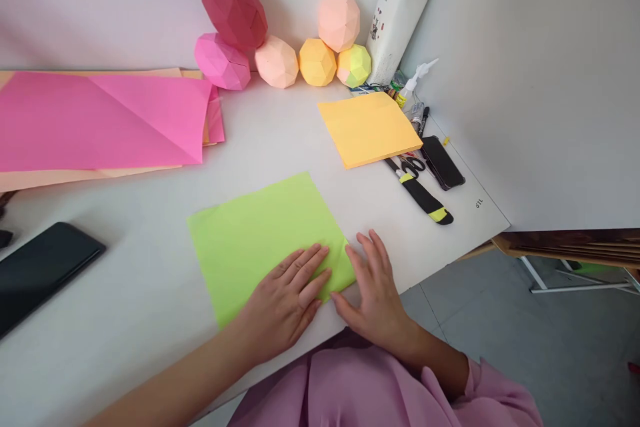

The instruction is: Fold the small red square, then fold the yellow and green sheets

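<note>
A sheet of light green paper (260,233) lies on the white table near its front edge. My left hand (287,297) rests flat on the sheet's lower right part, fingers stretched toward the right. At the sheet's right corner is my right hand (373,287), its fingers apart and curved, with fingertips touching the paper's edge. That corner looks lifted or folded over a little. Part of the sheet's lower edge is hidden beneath my left hand.
Yellow paper (370,130) lies behind, beside a black-and-yellow-handled knife (425,197), scissors (413,165) and a phone (443,161). Pink paper (150,120) is stacked at left, above a dark phone (45,273). Several faceted paper balls (317,62) stand along the wall near a glue bottle (413,83).
</note>
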### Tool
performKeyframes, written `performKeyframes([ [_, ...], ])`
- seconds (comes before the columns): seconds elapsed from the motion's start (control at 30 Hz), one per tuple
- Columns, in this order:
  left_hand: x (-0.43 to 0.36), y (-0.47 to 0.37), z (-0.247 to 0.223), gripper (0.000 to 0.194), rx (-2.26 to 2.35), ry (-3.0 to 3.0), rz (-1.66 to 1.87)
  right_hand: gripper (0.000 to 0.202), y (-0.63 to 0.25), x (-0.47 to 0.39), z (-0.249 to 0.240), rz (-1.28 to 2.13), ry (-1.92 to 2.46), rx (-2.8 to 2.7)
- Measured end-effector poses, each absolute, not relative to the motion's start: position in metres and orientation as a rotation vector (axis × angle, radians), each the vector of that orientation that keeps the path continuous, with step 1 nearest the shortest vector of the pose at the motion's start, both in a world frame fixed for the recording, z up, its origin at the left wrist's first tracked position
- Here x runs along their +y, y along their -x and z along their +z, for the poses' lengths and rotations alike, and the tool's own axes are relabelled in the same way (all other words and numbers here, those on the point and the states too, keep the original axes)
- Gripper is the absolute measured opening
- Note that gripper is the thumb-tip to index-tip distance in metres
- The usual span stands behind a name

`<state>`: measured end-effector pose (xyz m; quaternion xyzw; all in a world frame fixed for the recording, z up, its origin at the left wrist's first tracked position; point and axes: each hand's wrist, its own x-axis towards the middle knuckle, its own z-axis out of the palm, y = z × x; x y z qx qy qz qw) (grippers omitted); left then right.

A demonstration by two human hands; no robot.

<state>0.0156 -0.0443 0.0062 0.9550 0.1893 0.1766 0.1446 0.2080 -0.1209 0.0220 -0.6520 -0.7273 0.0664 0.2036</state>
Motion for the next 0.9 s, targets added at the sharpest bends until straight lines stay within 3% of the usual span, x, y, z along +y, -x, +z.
performKeyframes([
  [0.43,-0.044,-0.015,0.004,0.034,0.547,-2.788,0.492,0.083,-0.238,-0.094,0.035,0.635,2.008,-2.335],
  [0.9,-0.044,-0.015,0.003,0.034,0.55,-2.798,0.503,0.094,-0.231,-0.086,0.042,0.719,2.063,-2.386],
])
